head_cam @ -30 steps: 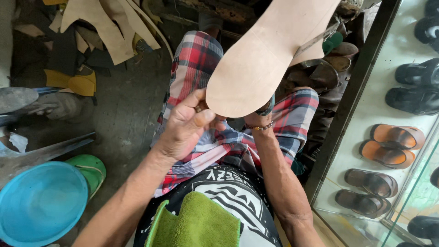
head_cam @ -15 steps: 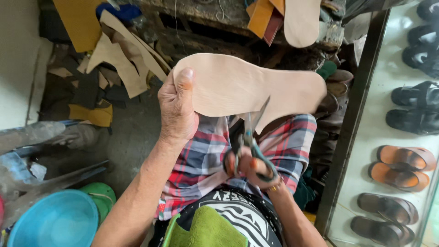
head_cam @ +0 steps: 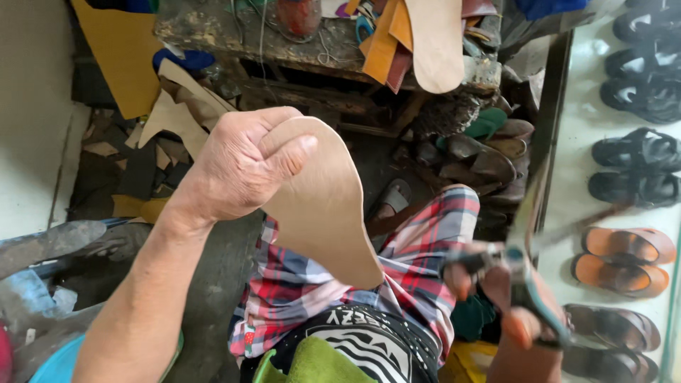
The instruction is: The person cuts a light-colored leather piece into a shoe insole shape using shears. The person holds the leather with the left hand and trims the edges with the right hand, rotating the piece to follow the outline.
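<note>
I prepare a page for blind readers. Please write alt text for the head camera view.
The left hand holds up a tan sole-shaped leather piece, while the right hand grips blurred scissors over plaid-trousered knees. Leather scraps litter the floor, and sandals line a shelf at the right.

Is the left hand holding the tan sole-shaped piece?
Yes: the left hand grips the tan sole-shaped piece at its upper end, thumb pressed on its face.
</note>
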